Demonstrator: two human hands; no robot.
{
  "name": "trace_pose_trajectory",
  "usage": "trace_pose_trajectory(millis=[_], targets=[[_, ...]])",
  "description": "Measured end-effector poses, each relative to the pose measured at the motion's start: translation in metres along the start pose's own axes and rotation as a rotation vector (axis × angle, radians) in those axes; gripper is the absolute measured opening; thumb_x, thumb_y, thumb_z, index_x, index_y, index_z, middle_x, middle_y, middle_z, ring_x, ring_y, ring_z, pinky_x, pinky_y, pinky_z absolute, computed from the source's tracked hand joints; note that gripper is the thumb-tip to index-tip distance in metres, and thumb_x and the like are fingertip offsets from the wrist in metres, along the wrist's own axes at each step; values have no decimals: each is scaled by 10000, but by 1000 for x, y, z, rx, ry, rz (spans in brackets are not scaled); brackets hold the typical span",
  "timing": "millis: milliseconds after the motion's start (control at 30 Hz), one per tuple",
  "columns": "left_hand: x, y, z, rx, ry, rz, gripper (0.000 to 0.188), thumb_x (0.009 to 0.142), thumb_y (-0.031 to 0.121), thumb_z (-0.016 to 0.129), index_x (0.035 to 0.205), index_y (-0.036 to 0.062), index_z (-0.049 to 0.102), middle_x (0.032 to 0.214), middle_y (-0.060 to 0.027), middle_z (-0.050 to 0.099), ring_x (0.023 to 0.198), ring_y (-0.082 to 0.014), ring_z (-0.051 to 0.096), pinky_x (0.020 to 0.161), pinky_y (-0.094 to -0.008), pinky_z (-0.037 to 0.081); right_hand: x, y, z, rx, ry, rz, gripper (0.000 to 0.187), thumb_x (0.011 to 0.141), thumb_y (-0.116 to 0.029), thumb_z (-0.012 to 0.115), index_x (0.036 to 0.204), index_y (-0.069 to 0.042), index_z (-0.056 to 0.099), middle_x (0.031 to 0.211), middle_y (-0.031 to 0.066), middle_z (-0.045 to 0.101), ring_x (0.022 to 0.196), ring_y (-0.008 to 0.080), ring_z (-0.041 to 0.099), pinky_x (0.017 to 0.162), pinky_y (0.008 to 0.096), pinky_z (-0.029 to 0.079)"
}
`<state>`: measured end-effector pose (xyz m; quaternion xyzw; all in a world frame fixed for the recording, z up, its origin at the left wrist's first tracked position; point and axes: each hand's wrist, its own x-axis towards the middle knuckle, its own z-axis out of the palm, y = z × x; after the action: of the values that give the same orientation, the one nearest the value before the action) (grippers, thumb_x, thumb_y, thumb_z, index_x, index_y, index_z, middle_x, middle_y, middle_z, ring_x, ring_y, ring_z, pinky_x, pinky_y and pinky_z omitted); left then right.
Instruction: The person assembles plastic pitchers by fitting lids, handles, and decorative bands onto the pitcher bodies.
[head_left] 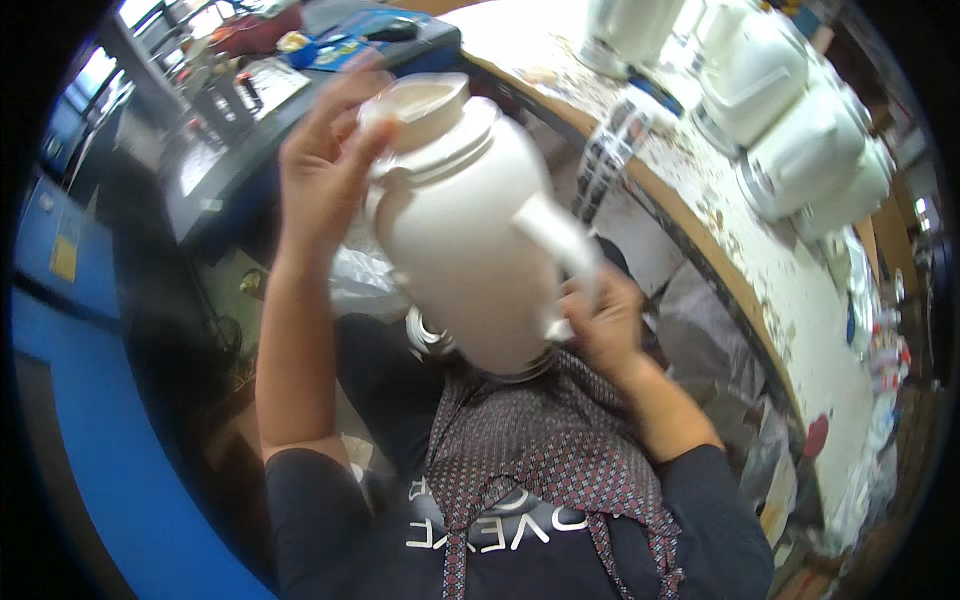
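White kettle [470, 230] between both hands [325, 165]

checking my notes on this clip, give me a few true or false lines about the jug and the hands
1. The left hand is at the mouth of the white jug. True.
2. The right hand grips the jug's handle. True.
3. The jug stands on the workbench. False: it is held up in the air, tilted, over the person's lap.
4. The jug is the only white vessel in view. False: more white jugs stand in a row on the workbench.
5. The person wears a patterned apron. True.
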<state>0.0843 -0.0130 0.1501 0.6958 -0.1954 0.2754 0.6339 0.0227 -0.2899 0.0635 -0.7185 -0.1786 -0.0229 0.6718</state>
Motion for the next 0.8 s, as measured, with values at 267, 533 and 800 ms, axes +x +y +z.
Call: trace_pose_trajectory(millis=[267,533,800], targets=[[-50,-161,-38,432,-139,-447,276,910,282,583,1025,36,633,913,-29,652,774,-96,598,680,-206,446,-64,-118,-218,-34,655,-528,247,890,-304,613,870,-67,545,692,60,585,577,127,507,563,243,426],[-184,-251,16,531,-633,-710,425,817,276,678,1120,-5,576,998,-123,646,890,-222,605,801,-319,464,-41,-52,-381,-497,1276,-452,488,838,-188,687,1209,50,480,1059,87,574,908,152,537,785,269,451],[-208,-242,35,1219,-1114,-855,651,705,495,709,1126,26,546,1062,-183,606,1008,-341,587,813,-435,477,-54,0,-401,-1393,1132,-252,325,850,-178,658,1087,26,570,1043,149,625,1008,238,586,910,343,444]])
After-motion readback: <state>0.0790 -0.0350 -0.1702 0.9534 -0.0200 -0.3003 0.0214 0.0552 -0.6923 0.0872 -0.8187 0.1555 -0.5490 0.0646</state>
